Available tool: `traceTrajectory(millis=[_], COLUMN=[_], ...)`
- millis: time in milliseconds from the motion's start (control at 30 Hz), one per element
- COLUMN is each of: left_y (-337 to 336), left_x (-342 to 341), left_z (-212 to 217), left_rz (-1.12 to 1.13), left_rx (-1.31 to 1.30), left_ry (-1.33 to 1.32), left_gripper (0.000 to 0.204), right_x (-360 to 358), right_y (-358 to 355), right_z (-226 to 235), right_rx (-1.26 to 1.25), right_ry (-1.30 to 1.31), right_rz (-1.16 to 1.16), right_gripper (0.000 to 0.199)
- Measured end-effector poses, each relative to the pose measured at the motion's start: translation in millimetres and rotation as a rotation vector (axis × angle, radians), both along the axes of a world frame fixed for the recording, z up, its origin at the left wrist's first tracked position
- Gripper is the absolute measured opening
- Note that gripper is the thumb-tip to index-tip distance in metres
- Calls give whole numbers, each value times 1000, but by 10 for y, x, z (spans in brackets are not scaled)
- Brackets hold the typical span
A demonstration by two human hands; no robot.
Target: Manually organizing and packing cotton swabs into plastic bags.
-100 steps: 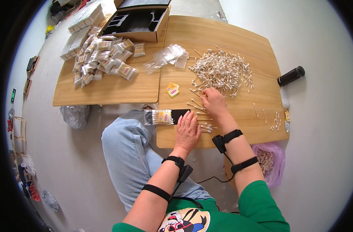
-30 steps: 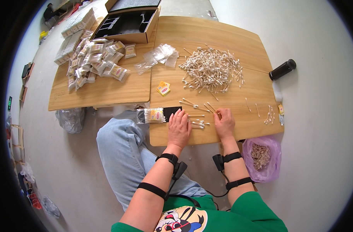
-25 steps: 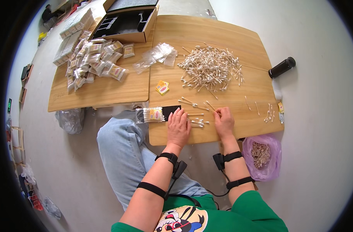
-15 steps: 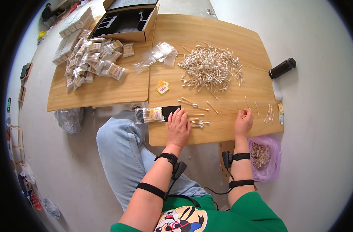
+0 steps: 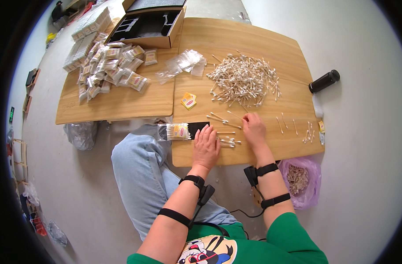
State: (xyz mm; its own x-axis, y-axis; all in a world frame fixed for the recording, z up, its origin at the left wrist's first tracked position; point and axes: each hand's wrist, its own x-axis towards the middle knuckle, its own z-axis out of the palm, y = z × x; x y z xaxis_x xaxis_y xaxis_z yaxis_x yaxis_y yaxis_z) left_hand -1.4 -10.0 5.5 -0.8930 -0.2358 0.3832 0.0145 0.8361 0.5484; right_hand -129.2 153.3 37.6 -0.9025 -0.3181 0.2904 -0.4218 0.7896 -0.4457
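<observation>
My left hand (image 5: 206, 143) lies with its fingers stretched over a black flat piece (image 5: 200, 128) and the ends of several cotton swabs (image 5: 227, 141). The black piece reaches into the open end of a clear bag of cotton swabs (image 5: 176, 131) with a yellow card inside, left of that hand. My right hand (image 5: 254, 128) pinches one end of a single cotton swab (image 5: 235, 115), which points up and left. More loose swabs (image 5: 217, 117) lie between the two hands. Its fingertips are partly hidden behind the hand.
A big heap of cotton swabs (image 5: 245, 79) covers the table's far middle. Empty clear bags (image 5: 183, 64), yellow cards (image 5: 188, 100), filled packs (image 5: 110, 70) and an open box (image 5: 143, 26) stand leftward. Separate swabs (image 5: 309, 133) lie rightward. A purple bag (image 5: 313, 185) hangs below the edge.
My right hand has moved left, toward the loose swabs, and taken hold of one. The swab it held before now lies on the table to its right. My left hand stays in place.
</observation>
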Motion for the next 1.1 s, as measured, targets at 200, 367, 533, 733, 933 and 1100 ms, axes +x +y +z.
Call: traceTrajectory(millis=[200,367,533,733,933,1100], left_y=[16,18,15,17,21,26], left_x=[-11,-15,-14,-20,-26,-20], left_z=[-29,-36,-19,-32,-41,-43], left_rz=[12,33,20,29,22,14], left_rx=[-6,-7,-1,-6,-1,23], left_ry=[27,25,21,29,32,37], left_gripper=[35,35,35,35,34,34], right_x=[-168,-144,-120,-142,-368,-430], right_y=[-408,-514,-606,-808,-721,-310], right_z=[51,98,145,149,122,167], right_rx=[20,36,106,147,192,196], right_ry=[-54,-109,-92,-79,-170,-256], right_rz=[180,244,298,349,263,151], right_gripper=[7,11,17,12,11,13])
